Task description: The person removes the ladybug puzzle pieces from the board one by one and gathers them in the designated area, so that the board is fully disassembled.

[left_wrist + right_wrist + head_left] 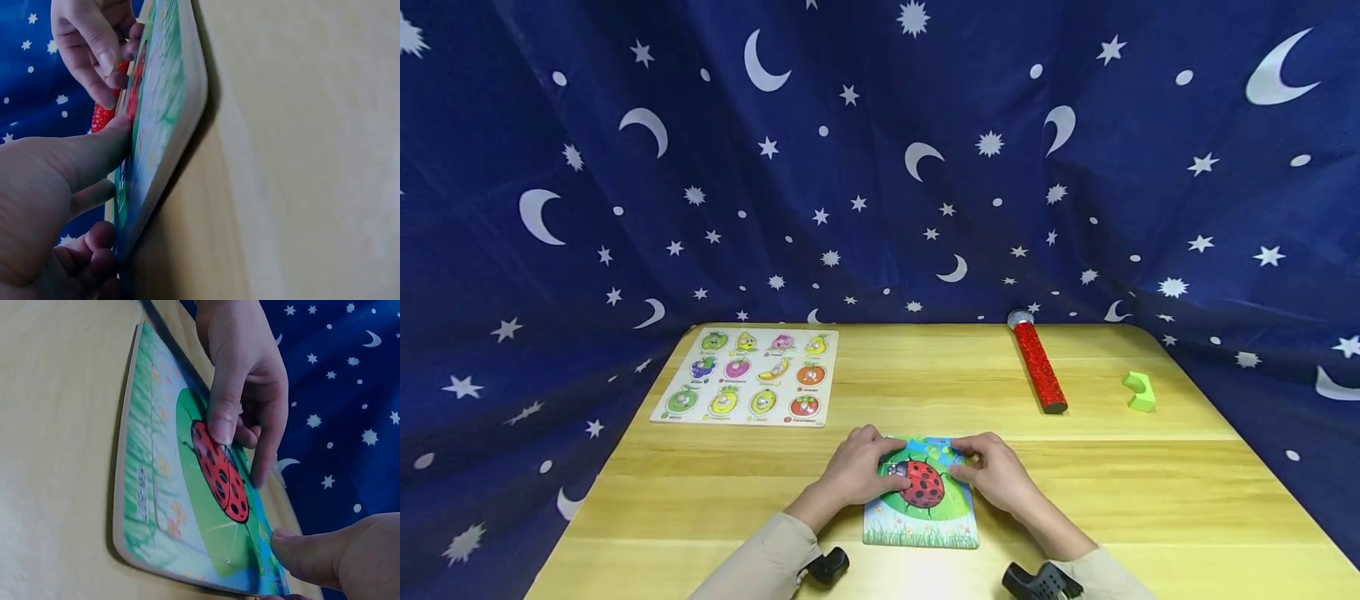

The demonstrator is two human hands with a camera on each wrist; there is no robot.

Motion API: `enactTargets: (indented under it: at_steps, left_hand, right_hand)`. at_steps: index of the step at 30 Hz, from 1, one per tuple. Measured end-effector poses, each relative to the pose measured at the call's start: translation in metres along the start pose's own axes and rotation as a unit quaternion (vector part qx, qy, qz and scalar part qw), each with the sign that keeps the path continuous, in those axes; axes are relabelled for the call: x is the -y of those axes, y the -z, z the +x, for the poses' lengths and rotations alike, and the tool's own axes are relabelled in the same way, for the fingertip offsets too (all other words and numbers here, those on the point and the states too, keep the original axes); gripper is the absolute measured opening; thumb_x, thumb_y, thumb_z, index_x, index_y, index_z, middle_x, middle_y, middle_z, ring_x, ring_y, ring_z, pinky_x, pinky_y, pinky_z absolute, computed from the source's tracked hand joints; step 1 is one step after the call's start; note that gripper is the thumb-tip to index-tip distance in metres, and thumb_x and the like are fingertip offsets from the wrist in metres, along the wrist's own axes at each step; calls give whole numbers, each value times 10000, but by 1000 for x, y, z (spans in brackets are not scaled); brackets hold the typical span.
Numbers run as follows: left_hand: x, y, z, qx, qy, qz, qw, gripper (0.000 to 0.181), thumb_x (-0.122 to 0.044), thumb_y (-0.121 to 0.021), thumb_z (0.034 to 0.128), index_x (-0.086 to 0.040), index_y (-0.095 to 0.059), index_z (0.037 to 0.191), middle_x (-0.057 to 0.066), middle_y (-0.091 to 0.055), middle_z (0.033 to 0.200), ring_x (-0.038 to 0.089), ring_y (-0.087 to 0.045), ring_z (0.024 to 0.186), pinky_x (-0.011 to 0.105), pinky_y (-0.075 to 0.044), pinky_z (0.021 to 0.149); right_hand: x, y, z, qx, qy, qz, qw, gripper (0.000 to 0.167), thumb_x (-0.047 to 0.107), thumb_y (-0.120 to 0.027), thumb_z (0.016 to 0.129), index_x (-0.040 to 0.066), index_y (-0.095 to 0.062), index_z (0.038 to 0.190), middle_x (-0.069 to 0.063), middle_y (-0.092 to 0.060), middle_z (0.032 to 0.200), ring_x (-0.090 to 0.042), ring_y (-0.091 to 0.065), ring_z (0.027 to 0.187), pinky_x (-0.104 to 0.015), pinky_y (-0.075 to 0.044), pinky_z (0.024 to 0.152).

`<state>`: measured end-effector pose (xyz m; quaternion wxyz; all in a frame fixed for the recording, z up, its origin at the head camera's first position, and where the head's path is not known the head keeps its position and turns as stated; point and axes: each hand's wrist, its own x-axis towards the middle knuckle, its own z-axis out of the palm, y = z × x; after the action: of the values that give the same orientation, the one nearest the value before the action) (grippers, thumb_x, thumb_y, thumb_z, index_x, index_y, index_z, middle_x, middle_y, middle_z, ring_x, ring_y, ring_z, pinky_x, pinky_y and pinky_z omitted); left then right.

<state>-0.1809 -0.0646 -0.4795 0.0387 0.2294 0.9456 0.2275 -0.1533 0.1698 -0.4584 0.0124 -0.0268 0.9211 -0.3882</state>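
A square ladybug jigsaw puzzle (921, 529) lies on the wooden table, showing a red spotted ladybug on a green leaf. My left hand (859, 468) rests over its left side, with the thumb on the ladybug's front end and the index finger by the top edge. At the upper right edge is my right hand (996, 475), its thumb and index finger extended to the board. In the right wrist view, the left hand (247, 381) reaches over the picture; the right thumb (312, 553) is beside the board edge. The undersides of both hands are hidden.
A fruit puzzle board (741, 417) lies at the back left of the table. Towards the back right are a red glittery toy microphone (1040, 367) and a lime-green curved block (1141, 392). A dark blue curtain (880, 208) with moons and stars hangs behind.
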Motion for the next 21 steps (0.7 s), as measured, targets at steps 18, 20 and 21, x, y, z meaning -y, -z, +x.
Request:
enactTargets:
  at_steps: [18, 20, 21]
  left_hand:
    - [2, 1, 0, 44, 51, -99, 9999, 559, -478, -755, 816, -245, -642, 1312, -30, -475, 951, 111, -385, 866, 243, -340, 726]
    - [2, 1, 0, 48, 23, -24, 10000, 547, -482, -742, 827, -243, -642, 1309, -33, -464, 945, 109, -378, 862, 240, -334, 720]
    - [1, 1, 0, 39, 7, 8, 10000, 544, -487, -736, 832, -241, -642, 1308, -34, -458, 942, 108, -374, 858, 240, -330, 716]
  right_hand:
    - [-9, -5, 9, -55, 342, -584, 9977, 247, 122, -831, 746, 130, -736, 974, -19, -579, 870, -122, -488, 798, -291, -401, 717]
    - [-9, -6, 10, -52, 330, -587, 9977, 262, 122, -832, 744, 125, -734, 987, -18, -571, 858, -123, -477, 791, -288, -392, 713]
    - [-10, -6, 11, -47, 324, -597, 9977, 276, 122, -832, 745, 120, -734, 1002, -17, -566, 852, -125, -472, 790, -288, -388, 710]
